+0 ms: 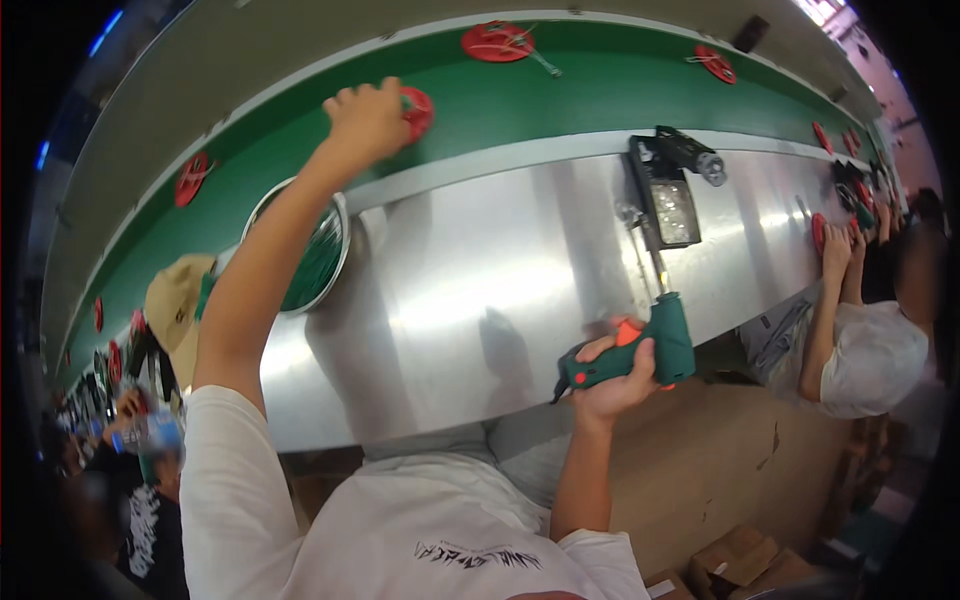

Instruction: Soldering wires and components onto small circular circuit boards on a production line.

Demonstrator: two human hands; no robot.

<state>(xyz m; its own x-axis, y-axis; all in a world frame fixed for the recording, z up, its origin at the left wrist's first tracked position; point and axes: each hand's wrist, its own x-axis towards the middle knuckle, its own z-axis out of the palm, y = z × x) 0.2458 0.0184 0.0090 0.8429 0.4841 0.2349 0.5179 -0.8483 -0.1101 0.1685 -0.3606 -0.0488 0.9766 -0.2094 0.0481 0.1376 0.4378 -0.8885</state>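
My left arm stretches out over the green belt. There my left hand has its fingers curled at the near side of a red round part, apparently gripping its edge; the fingertips are partly hidden. My right hand is wrapped around the handle of a green pistol-shaped soldering gun with an orange trigger. Its metal barrel points away from me, toward a black stand with a tray of pale, crumpled material.
Behind my left forearm stands a round metal-rimmed container with green material inside. More red round parts with pale wires lie along the belt. A co-worker sits at the right; others are at the left. Cardboard boxes lie below the metal table.
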